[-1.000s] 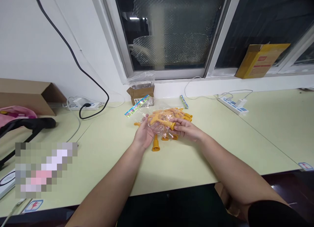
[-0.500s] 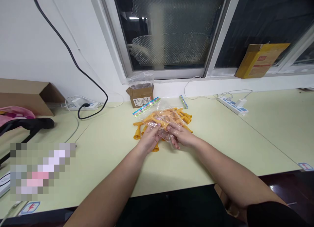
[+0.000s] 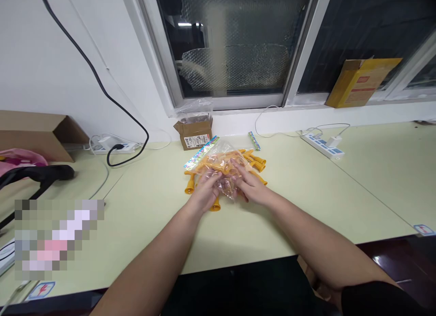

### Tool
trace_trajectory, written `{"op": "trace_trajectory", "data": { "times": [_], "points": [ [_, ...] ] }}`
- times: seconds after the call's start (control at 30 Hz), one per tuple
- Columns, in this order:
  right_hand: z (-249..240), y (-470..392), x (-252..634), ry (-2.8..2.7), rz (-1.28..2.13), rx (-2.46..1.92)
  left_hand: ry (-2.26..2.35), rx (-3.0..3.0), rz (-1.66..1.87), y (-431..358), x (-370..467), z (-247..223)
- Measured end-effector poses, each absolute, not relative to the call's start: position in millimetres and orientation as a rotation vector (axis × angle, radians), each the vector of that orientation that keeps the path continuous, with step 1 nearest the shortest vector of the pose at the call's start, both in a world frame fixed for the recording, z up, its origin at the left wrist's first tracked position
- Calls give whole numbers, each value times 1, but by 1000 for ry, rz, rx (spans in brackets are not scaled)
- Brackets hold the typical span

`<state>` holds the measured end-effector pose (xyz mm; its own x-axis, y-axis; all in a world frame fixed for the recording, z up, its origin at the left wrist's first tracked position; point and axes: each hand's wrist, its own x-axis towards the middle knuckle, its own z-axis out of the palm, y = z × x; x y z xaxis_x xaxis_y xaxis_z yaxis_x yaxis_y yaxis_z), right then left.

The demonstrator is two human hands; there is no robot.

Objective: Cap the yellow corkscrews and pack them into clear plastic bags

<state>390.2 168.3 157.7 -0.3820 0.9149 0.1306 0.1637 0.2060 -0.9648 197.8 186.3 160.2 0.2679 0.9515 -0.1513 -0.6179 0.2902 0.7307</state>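
Observation:
A clear plastic bag [image 3: 225, 185] with a colourful printed header strip [image 3: 201, 153] lies over a heap of yellow plastic pieces with flared, horn-like ends [image 3: 258, 160]. My left hand [image 3: 206, 188] grips the bag's near left side, thumb on top. Opposite it, my right hand [image 3: 250, 184] holds the right side, its index finger laid along the plastic. Yellow pieces show through the film between my hands; whether they are inside or under the bag is hard to tell. One flared piece [image 3: 215, 204] pokes out below my left hand.
Behind the heap stands a small open cardboard box [image 3: 195, 135], with another printed strip [image 3: 254, 141] to its right. Power strips lie at right [image 3: 322, 145] and left [image 3: 127, 147]. A black cable [image 3: 98, 79] hangs at left, near a larger carton [image 3: 30, 134].
The bag has shifted slightly, its header strip tilting more steeply and showing wider. My right fingers have moved up over the bag, with the index finger now stretched across it.

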Motion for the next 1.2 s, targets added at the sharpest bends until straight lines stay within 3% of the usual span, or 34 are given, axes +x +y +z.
{"op": "trace_trajectory", "data": {
  "times": [0.2, 0.47, 0.6, 0.9, 1.2],
  "points": [
    [165, 167, 406, -1764, 785, -903, 660, 527, 1217, 200, 184, 167],
    [155, 172, 396, -2141, 1188, -868, 679, 913, 1446, 194, 195, 151],
    [152, 170, 391, -2179, 1149, -882, 659, 1006, 1445, 189, 197, 151],
    [157, 188, 410, -1431, 704, -1024, 624, 925, 1316, 184, 197, 162],
    [162, 174, 402, -1636, 1074, -877, 729, 1223, 1137, 181, 197, 151]
  ]
}}
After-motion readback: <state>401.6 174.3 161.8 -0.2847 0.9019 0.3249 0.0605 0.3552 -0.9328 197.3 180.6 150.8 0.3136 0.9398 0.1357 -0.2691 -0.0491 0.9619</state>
